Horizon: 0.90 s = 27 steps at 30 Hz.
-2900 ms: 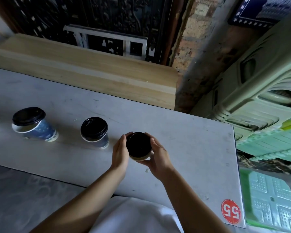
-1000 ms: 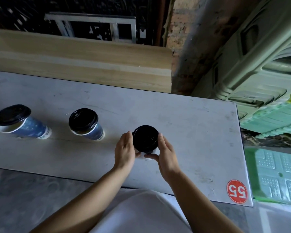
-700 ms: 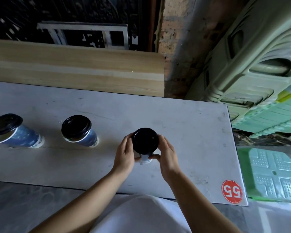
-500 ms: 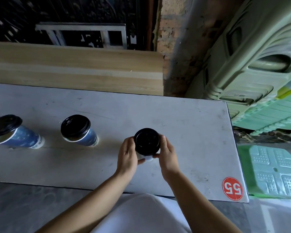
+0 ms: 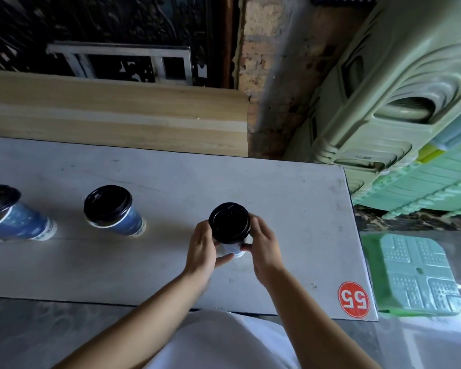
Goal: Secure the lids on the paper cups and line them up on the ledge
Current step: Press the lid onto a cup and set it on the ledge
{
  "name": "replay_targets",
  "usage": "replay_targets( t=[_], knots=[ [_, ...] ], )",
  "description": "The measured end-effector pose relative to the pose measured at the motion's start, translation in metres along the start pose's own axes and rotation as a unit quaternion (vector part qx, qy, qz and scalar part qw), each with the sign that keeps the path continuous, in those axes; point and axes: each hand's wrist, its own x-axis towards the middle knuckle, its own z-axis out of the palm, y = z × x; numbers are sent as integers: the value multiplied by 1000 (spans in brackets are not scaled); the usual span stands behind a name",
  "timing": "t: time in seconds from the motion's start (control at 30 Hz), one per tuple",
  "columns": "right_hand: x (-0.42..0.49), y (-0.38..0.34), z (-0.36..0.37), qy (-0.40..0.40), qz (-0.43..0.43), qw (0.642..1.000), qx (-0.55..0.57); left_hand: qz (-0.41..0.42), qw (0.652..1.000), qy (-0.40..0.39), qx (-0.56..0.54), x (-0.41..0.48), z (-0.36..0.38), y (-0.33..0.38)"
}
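Observation:
A paper cup with a black lid (image 5: 229, 222) stands upright on the grey ledge (image 5: 290, 209), right of centre. My left hand (image 5: 201, 247) wraps its left side and my right hand (image 5: 264, 247) its right side, fingers curled around the cup wall below the lid. Most of the cup body is hidden by my hands and the lid. Two more blue paper cups with black lids stand in a row to the left: one (image 5: 112, 211) near the middle and one (image 5: 8, 214) at the left edge of the view.
A red round sticker "55" (image 5: 353, 299) marks the ledge's near right corner. A wooden board (image 5: 117, 115) runs behind the ledge. Green plastic crates (image 5: 397, 102) and a green stool (image 5: 418, 275) stand beyond the right edge.
The cup in my hands has gone down from above the ledge to stand on it, roughly in line with the other two. My hands have slid lower on its sides.

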Motion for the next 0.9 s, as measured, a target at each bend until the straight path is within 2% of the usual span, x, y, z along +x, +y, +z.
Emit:
replay_targets(
  t=[0.07, 0.17, 0.23, 0.4, 0.5, 0.57, 0.7, 0.8, 0.9],
  knots=[
    [-5, 14, -2, 8, 34, 999, 0, 8, 1000, 11, 29, 2, 1, 0],
    [-12, 8, -4, -25, 95, 990, 102, 26, 997, 11, 70, 1, 4, 6],
    [-16, 1, -4, -33, 81, 989, 119, 15, 998, 16, 64, -3, 7, 14],
    [-24, 0, -5, -44, 35, 997, 43, 20, 993, 20, 115, -3, 11, 18],
    [-24, -3, 0, 33, 43, 998, -20, 33, 977, 35, 210, -5, 11, 20],
    [-23, -6, 4, 57, 63, 996, -39, 47, 963, 51, 261, -6, 10, 19],
    [-21, -13, 14, 54, 125, 990, 18, 39, 965, 63, 252, -14, 12, 17],
    [-18, -15, 23, 68, 133, 989, -10, 39, 971, 93, 217, -16, 12, 16],
    [-16, -21, 29, 39, 129, 990, -44, 34, 975, 140, 167, -15, 14, 17]
  ],
)
